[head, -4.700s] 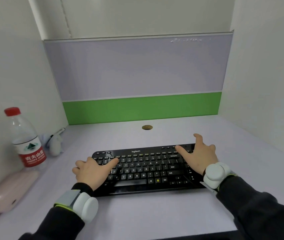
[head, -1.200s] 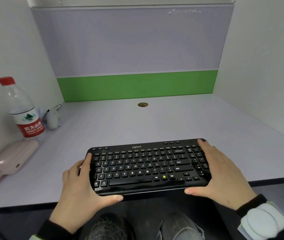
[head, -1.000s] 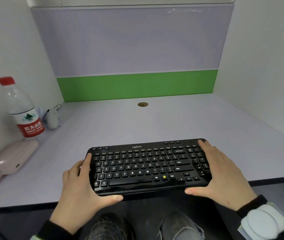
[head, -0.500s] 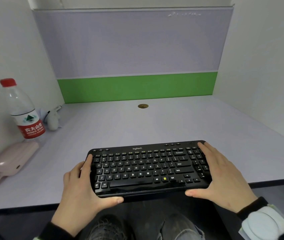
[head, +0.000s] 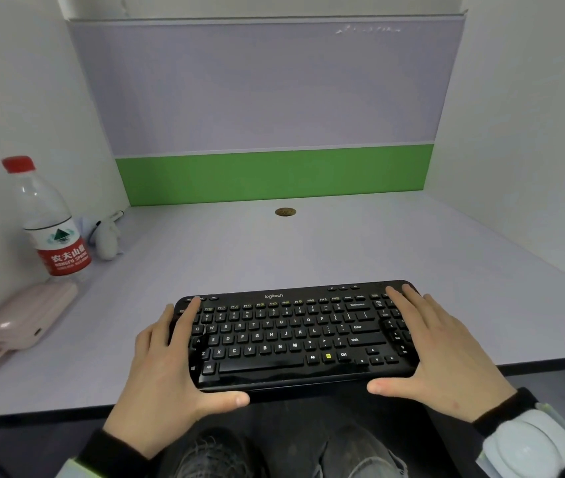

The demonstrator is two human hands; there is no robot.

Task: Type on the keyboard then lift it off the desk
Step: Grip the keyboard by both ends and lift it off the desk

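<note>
A black Logitech keyboard (head: 291,334) is held at the desk's near edge, its front part out past the edge above my knees. My left hand (head: 167,367) grips its left end, thumb along the front rim and a finger stretched up to the top-left corner. My right hand (head: 436,353) grips the right end the same way, fingers laid over the number keys and thumb at the front rim. Whether the keyboard's back touches the pale desk (head: 274,250) I cannot tell.
A water bottle (head: 50,219) with a red cap and red label stands at the left wall. Beside it lie a small white object (head: 108,238) and a pink case (head: 15,320). A brass cable hole (head: 285,212) sits near the green-striped back partition (head: 274,174).
Since typing on the desk, both hands moved to the keyboard's ends and brought it to the near edge. In the last second the hold is unchanged; the left index finger reaches further up.
</note>
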